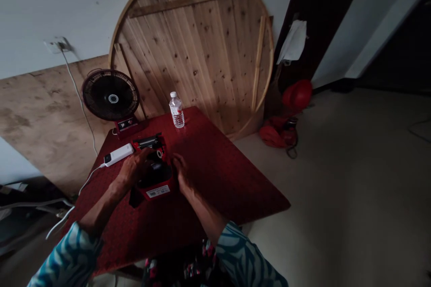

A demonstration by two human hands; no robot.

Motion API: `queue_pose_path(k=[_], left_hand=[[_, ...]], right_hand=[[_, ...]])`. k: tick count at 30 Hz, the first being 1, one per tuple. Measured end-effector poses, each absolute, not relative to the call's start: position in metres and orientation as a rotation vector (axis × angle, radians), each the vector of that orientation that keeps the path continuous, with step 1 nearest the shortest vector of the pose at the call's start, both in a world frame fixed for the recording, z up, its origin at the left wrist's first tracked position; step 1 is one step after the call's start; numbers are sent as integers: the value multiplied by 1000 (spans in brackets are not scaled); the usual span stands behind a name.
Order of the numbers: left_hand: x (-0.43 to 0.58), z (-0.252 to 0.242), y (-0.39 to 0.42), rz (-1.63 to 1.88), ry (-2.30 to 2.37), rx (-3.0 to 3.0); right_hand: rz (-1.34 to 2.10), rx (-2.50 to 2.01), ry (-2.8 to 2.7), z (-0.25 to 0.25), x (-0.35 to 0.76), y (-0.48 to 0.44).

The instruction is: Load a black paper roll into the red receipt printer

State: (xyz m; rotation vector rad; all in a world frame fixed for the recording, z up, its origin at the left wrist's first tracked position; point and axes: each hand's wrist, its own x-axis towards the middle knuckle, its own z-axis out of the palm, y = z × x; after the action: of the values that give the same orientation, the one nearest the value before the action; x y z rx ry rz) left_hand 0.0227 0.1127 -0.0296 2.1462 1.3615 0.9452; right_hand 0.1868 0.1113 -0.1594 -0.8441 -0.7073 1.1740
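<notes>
A red box [170, 184] with a white printed label [158, 191] on its near side sits on the red-covered table. Its top is open and the inside is dark. A small pale ring-shaped part [159, 154] and a dark bar with a lighter strip [148, 142] show at its far end. My left hand [136, 165] reaches in over the box's left side, its fingers bent around something too dark to make out. Against the right side of the box, my right hand [181, 168] is closed with curled fingers, steadying it. A dark flap [136, 198] hangs by the near left corner.
A white power bank [118, 154] with a cable lies left of the box. Behind it stand a dark red fan [112, 97] and a clear water bottle [177, 112]. A large round wooden board [202, 49] leans on the wall. Red items [279, 132] lie on the floor.
</notes>
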Motion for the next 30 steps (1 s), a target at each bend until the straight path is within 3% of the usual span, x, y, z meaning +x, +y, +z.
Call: queue_pose_path(k=[5,11,17,21,24,30], left_hand=[[31,-11,79,926,1126,1789],[59,-31,62,962,880,1546],[40,-30,60,1115,995,1673],[-41,-45,74,1529,1507,1859],[-95,-81,79,1454,1826,1764],[-105,-142,83,1194,1717,1583]], right_hand=[[1214,-665,-882,-128,201,102],[1359,-570,-1161,-96,223,84],[1147,-708,-1258,-85,245,79],[789,-908,-1187,-110,287,111],[621,-1129,-1113,-151,321,141],[586,-1314,-1227,-210,338,159]])
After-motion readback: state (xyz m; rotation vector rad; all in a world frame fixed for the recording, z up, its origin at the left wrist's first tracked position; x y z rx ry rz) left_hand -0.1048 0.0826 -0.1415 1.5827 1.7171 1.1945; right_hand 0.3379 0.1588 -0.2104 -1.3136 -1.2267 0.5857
